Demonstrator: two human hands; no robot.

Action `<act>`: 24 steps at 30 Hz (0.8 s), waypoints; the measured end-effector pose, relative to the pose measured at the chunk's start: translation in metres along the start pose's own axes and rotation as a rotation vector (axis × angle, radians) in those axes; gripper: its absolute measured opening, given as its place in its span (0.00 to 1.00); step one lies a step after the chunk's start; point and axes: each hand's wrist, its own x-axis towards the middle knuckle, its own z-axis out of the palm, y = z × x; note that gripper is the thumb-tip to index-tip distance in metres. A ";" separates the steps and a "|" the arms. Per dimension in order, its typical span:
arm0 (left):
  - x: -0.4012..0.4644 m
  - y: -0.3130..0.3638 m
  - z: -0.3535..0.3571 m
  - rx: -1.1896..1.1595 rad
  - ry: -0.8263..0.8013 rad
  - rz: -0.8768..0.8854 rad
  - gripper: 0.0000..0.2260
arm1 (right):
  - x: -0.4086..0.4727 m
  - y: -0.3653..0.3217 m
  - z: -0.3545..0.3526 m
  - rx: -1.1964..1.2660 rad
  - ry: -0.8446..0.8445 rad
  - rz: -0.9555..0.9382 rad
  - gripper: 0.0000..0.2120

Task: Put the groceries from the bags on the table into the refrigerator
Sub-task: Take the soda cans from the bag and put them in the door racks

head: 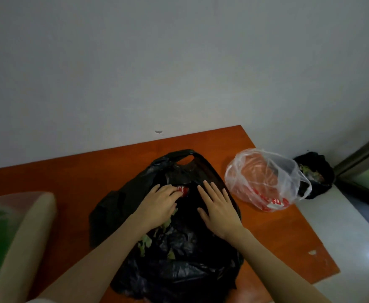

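At the left edge of the view, a beige padded chair back [24,237] with a green and red patterned cover stands just beside the left edge of the worktop [81,182], an orange-brown wooden table pushed against a plain grey-white wall [179,62].

The large black plastic carrier bag [179,259] lies slumped near the middle of the worktop, its handle loop toward the wall edge and its mouth spread open toward the person. This orientation gives both hands access to the contents. Green leafy vegetables [145,243] show through the opening, below the left wrist.

The left hand [159,204] is inside the bag mouth. Its fingers curl over a small red and white item [183,190], possibly a can or packet; the label is too blurred to read. The grip appears to be the start of a lift-out.

The right hand [217,208] lies flat on the black plastic just beside the red item, fingers straight and spread, gripping nothing. Judged from the pose, it presses the bag down so the film does not rise with the item.

Toward the right edge of the worktop, a clear plastic bag with red print [266,180] sits well apart from the hands, untouched.

Beyond the far right corner, on the pale floor [354,248], stands a bin lined with black plastic [314,173], holding scraps. A dark door or window frame [360,158] closes the right side. The refrigerator is not in view.
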 end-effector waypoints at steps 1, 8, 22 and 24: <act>0.008 -0.004 0.004 -0.005 -0.025 -0.001 0.20 | 0.005 0.001 0.005 -0.014 -0.030 -0.004 0.28; 0.062 -0.038 0.016 0.104 -0.120 -0.028 0.28 | 0.048 0.011 0.027 -0.158 -0.142 0.023 0.34; 0.094 -0.053 0.033 0.032 -0.030 0.078 0.35 | 0.063 0.033 0.042 0.104 -0.312 0.219 0.28; 0.088 -0.060 0.031 -0.082 0.062 0.074 0.36 | 0.062 0.032 0.041 0.139 -0.304 0.225 0.28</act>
